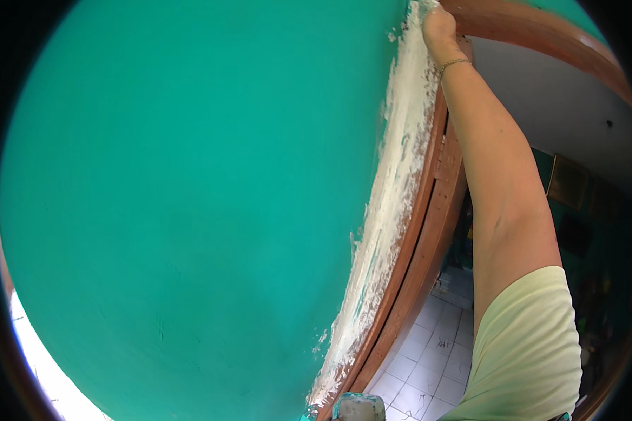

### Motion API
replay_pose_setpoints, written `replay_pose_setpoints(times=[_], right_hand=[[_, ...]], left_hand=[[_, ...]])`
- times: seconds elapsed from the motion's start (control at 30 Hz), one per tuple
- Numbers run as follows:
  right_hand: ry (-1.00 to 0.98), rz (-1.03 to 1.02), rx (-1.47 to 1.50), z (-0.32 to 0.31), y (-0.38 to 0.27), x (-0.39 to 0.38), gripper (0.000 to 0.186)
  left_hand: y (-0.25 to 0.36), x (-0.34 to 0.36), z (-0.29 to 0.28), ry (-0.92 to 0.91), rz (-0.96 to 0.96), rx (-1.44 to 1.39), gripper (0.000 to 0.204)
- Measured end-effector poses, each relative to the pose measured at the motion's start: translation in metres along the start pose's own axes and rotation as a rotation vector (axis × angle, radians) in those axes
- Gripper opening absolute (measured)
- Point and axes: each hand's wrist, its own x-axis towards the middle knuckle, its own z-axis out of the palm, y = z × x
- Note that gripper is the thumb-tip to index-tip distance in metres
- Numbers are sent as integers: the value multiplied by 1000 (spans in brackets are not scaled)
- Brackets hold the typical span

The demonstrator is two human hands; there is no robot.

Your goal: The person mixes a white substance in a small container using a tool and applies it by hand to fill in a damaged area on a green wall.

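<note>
My right hand [440, 29] is raised to the top of the picture, with a thin bracelet [455, 64] at its wrist. Its fingers are closed, and whatever they hold is hidden by the hand and cut off by the upper edge. The hand is at the upper end of a rough band of white filler [397, 168]. This band runs down the edge of a green wall [211, 175], alongside a brown wooden door frame [428, 203]. Bits of green show through the uneven white. My left hand is out of the picture.
A greyish, green-smeared object [359, 407] of unclear kind shows at the bottom edge. Beyond the frame lie white floor tiles [428, 358] and a dim room with a framed picture [567, 180] on its wall. The frame's brown top beam [534, 31] curves across the upper right.
</note>
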Motion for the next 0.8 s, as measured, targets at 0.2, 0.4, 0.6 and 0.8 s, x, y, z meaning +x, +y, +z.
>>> replay_pose_setpoints(times=[0.2, 0.4, 0.6, 0.8], right_hand=[[-55, 419, 232, 17, 25, 34, 50], [-157, 427, 29, 13, 12, 12, 56], [-280, 483, 338, 0, -2, -22, 51], [-320, 653, 672, -46, -51, -59, 43]], left_hand=[[6, 8, 8, -14, -42, 3, 57], [7, 16, 9, -23, -79, 19, 56], [14, 19, 8, -18, -83, 37, 56], [21, 19, 3, 0, -73, 36, 56]])
